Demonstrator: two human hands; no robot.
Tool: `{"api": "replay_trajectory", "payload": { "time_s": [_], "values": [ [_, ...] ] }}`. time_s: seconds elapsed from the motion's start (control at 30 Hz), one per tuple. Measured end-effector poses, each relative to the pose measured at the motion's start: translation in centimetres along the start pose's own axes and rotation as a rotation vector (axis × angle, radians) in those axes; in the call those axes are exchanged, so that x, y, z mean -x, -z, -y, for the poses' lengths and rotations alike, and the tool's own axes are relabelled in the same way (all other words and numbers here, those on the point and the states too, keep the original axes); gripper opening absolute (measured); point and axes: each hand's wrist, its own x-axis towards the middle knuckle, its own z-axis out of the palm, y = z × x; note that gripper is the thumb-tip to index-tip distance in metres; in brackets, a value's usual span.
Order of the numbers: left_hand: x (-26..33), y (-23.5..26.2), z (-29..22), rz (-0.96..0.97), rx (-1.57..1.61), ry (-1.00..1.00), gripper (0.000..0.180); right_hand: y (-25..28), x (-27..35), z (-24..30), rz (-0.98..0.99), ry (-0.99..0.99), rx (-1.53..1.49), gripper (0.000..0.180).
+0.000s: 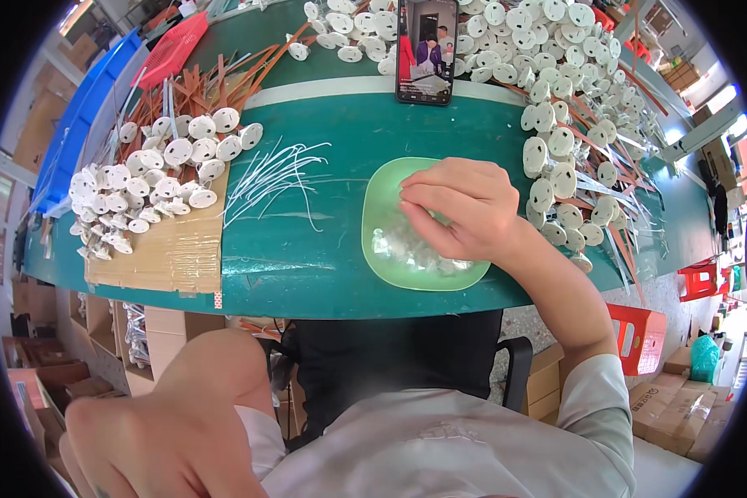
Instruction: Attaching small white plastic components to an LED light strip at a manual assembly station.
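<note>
Above the light green plastic bowl is my right hand, its fingertips pinched together. Whatever they hold, if anything, is too small or hidden to make out. Small clear, shiny pieces lie in the bowl, partly covered by that hand. My left hand is raised close to the camera at the lower left, away from the table. Its fingers are curled, with the tips out of sight, so anything in them is hidden. Thin white strands lie loose on the green table, left of the bowl.
White round discs with brown strips are heaped on cardboard at left; more discs pile up at right and back. A phone stands at the far side. A blue bin and red basket are far left.
</note>
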Motion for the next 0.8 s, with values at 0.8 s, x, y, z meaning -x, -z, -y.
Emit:
{"api": "replay_trajectory", "payload": {
  "time_s": [0.8],
  "values": [
    [3.6, 12.0, 6.0, -0.274, -1.354, 0.334, 0.035, 2.0, -0.7, 0.1, 0.0, 0.074, 0.15, 0.014]
  ]
}}
